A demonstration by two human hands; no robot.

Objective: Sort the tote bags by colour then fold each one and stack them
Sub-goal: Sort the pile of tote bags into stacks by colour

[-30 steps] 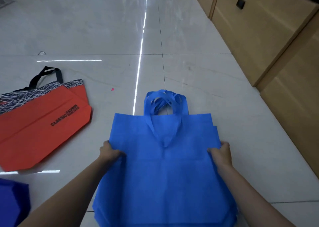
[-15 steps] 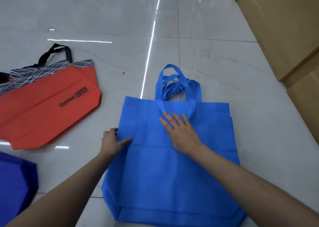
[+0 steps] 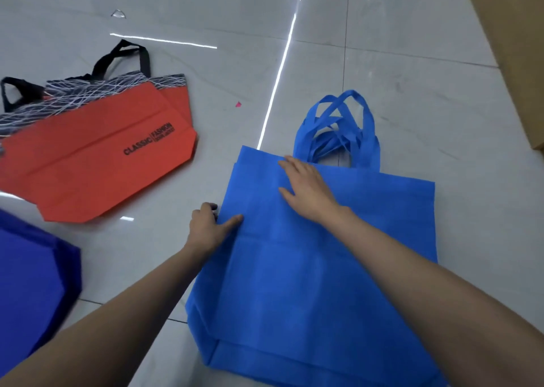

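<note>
A light blue tote bag lies flat on the tiled floor, its handles bunched at the far end. My left hand pinches the bag's left edge, thumb on top of the fabric. My right hand rests flat and open on the bag's upper part, fingers spread toward the top left corner. An orange tote bag with a black patterned band and black handles lies flat to the left. A dark blue bag shows at the lower left edge, partly cut off.
Wooden cabinet fronts run along the right side. A small pink scrap lies on the floor between the bags. Glossy grey tiles stretch away ahead.
My right hand left the bag's right edge, came onto the middle and has slid toward the upper left. My left hand kept its hold on the left edge. The view shifted rightward.
</note>
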